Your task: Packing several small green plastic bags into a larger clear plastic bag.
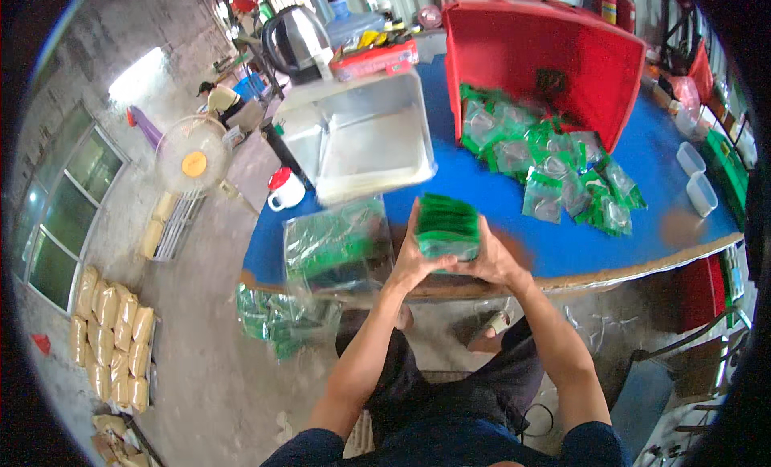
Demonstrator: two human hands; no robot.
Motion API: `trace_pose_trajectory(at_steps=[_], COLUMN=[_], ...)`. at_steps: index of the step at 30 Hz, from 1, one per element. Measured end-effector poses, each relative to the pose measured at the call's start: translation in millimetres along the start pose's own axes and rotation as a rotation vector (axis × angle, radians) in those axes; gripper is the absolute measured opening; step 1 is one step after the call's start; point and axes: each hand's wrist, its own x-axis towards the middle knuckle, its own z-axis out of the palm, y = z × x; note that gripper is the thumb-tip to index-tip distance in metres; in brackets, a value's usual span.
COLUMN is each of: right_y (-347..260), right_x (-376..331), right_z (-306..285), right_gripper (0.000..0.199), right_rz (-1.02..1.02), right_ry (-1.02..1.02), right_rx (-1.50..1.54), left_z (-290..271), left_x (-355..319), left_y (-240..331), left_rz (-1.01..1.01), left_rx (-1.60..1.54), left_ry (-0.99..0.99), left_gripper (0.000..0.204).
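Note:
Between my two hands I hold a thick stack of green and clear plastic packets [448,224] above the front edge of the blue table. My left hand [415,258] presses on its left side, and my right hand [491,256] grips the right side, thumbs meeting low at the near face. Just left of my left hand lies a large clear plastic bag [333,242] with green packets inside. Farther right, loose green-edged packets [554,174] spill out of a red bin [546,61] tipped on its side.
A whitish rectangular tray [369,138] stands behind the bag, near a red-and-white mug [285,190] and a kettle [297,45]. Clear plastic containers [701,195] sit at the right edge. More green packets [277,314] hang below the table's left corner. A fan [194,158] stands left.

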Motion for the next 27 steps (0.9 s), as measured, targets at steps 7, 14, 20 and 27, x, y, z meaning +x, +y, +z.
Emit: trace_pose_trajectory(at_steps=[7,14,20,27], right_y=[9.5,8.0,8.4,-1.0], right_x=[-2.7,-2.2,-0.9,-1.4], right_z=[5.1,8.6,17.5,-8.5], right_gripper=[0.099,0.104,0.097,0.107], right_rz=[-0.063,-0.262,-0.041,-0.008], right_ry=[0.111,0.160,0.119,-0.008], right_rx=[-0.090,-0.191,-0.077,-0.289], left_z=[-1.5,-7.2,-14.6,-12.8], left_x=[-3.5,3.2,2.6,-2.8], left_y=[-11.7,-12.1,-24.3,-21.0], left_rz=[0.033,0.008,0.019,-0.099], left_rx=[0.138,0.204,0.217,0.166], left_ry=[-0.077,-0.046,0.064,-0.030], left_gripper=[0.131,0.129,0.116,0.079])
